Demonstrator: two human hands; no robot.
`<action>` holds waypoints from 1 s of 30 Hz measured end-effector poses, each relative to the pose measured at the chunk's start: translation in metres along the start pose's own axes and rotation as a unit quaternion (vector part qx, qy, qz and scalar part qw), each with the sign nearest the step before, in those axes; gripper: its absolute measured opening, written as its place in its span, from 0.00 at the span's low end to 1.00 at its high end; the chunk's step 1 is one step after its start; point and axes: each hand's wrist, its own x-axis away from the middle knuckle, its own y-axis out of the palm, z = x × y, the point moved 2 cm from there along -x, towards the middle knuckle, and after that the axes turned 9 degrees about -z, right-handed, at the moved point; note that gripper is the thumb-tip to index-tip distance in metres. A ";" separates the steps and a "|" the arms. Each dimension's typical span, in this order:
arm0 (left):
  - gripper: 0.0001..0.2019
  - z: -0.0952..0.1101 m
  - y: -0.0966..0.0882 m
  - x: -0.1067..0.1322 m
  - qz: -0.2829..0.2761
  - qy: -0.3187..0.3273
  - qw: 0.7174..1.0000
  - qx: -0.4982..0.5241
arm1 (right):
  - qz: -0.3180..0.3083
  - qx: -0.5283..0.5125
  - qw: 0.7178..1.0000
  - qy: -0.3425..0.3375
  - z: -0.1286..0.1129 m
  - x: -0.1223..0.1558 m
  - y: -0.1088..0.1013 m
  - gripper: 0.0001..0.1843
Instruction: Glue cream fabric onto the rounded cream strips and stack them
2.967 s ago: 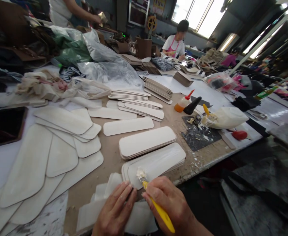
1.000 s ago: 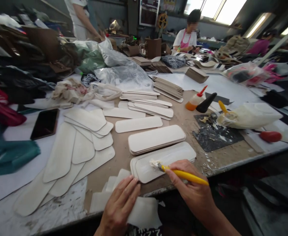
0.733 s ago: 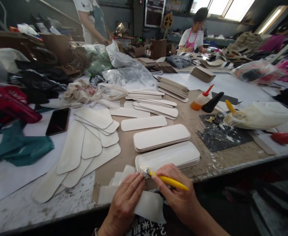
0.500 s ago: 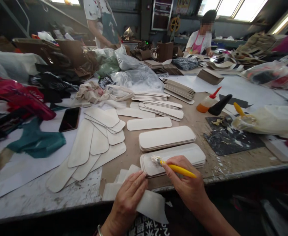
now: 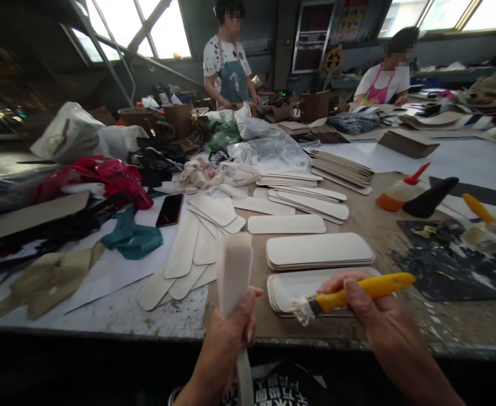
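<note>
My left hand (image 5: 230,332) is closed round a long cream strip (image 5: 233,270) and holds it upright above the table's near edge. My right hand (image 5: 372,313) grips a yellow-handled brush (image 5: 349,291) whose glue-laden bristles point left, just over the near stack of cream rounded panels (image 5: 290,290). A second stack of the same panels (image 5: 319,251) lies just behind it.
Fanned cream panels (image 5: 193,248) and a phone (image 5: 169,210) lie at left. An orange glue bottle (image 5: 398,193), a black cone (image 5: 429,198) and a glue-smeared black mat (image 5: 451,270) sit at right. Bags and fabric pile at the far left. Two people work at the back.
My left hand has lifted a cream strip from the table edge and stood it upright. The brush has come off the panel stack. The view has tilted up and swung left.
</note>
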 end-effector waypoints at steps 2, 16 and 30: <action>0.22 0.004 0.011 0.001 -0.026 0.000 1.000 0.009 | -0.064 -0.018 0.998 0.003 -0.003 -0.002 0.015 0.18; 0.23 -0.008 0.046 0.010 -0.067 0.015 0.998 -0.007 | -0.228 -0.320 0.914 0.097 -0.012 -0.006 0.060 0.19; 0.21 -0.023 0.037 0.022 0.086 -0.017 0.996 0.014 | 0.014 -0.156 0.986 0.060 0.000 -0.008 0.024 0.19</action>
